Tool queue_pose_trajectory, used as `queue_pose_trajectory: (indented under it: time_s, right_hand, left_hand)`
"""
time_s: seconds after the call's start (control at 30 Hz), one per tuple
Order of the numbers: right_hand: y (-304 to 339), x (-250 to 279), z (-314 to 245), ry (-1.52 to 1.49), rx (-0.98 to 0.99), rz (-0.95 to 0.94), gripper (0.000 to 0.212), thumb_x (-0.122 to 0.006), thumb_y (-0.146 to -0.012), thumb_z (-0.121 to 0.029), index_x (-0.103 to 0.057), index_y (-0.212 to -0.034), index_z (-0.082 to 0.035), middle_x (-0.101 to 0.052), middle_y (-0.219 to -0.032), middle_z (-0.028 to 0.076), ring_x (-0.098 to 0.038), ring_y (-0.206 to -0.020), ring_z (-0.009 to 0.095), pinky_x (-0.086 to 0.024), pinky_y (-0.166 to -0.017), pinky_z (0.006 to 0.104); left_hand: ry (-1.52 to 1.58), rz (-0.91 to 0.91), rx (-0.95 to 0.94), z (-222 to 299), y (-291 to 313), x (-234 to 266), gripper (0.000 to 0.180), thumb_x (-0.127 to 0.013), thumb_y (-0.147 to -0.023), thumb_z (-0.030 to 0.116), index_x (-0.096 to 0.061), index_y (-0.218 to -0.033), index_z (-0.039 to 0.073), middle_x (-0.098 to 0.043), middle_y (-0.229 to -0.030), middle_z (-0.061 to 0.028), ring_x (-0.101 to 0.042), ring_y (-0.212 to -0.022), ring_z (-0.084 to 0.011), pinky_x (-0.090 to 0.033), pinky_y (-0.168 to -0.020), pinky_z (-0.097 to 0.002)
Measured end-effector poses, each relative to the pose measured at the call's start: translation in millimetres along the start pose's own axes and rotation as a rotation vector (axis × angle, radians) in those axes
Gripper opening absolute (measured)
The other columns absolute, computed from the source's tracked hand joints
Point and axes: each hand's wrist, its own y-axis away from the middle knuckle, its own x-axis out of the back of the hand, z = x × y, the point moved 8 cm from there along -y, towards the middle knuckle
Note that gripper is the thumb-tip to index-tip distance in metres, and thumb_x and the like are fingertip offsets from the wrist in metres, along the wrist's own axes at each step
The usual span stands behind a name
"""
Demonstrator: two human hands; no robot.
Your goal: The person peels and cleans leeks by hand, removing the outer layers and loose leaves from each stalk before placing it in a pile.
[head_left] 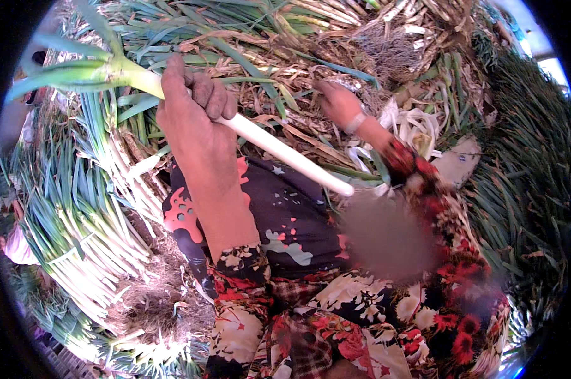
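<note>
My left hand (pixel 197 101) is closed around the white stalk of a big green onion (pixel 279 150). The onion's green leaves spread out to the upper left, and its smooth, bare white end slants down to the right, over my lap. Away to the right, my right hand (pixel 340 104) is over a heap of dry leaves and peelings (pixel 292 120). Its fingers look apart and I see nothing in them, though the fingertips are small and partly lost against the heap. A blurred patch covers the area just below the onion's white end.
Bundled green onions (pixel 90 246) lie at the left, with their tangled roots (pixel 150 309) toward me. More unpeeled onions (pixel 393 47) with roots lie at the far side. White peelings (pixel 418 129) sit beside my right forearm. A tall green leafy pile (pixel 525 145) stands at the right.
</note>
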Motion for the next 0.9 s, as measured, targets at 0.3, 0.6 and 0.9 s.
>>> queue_pose_trajectory:
  time_s: [0.3, 0.6, 0.9]
  right_hand:
    - [-124.8, -105.6, 28.2, -0.096, -0.191, -0.36, 0.039, -0.051, -0.079, -0.033, -0.056, -0.1, -0.001, -0.06, -0.088, 0.023, -0.057, -0.084, 0.038, -0.044, -0.068, 0.0474]
    - [-80.9, -14.4, 4.1, 0.175, 0.116, -0.56, 0.032, -0.052, -0.083, -0.028, -0.058, -0.106, -0.006, -0.058, -0.083, 0.017, -0.053, -0.07, 0.032, -0.044, -0.064, 0.0428]
    - [35.9, -71.6, 15.2, -0.057, 0.148, -0.472, 0.032, -0.053, -0.081, -0.02, -0.056, -0.109, -0.004, -0.057, -0.095, 0.018, -0.052, -0.084, 0.031, -0.043, -0.079, 0.0408]
  left_hand:
    - [0.039, -0.043, 0.057, -2.9, -3.2, 0.8, 0.03, -0.049, -0.088, 0.028, -0.036, -0.065, 0.014, -0.025, -0.049, 0.0046, -0.024, -0.038, -0.0069, -0.023, -0.036, -0.0237]
    - [-0.022, 0.016, 0.027, -2.3, -5.2, 4.2, 0.029, -0.055, -0.083, 0.023, -0.04, -0.061, 0.011, -0.031, -0.048, 0.002, -0.031, -0.037, -0.0081, -0.027, -0.035, -0.0254]
    - [0.037, -0.042, 0.095, -13.6, -4.8, -5.2, 0.03, -0.058, -0.083, 0.025, -0.04, -0.063, 0.011, -0.031, -0.049, 0.0029, -0.031, -0.038, -0.0079, -0.026, -0.035, -0.0248]
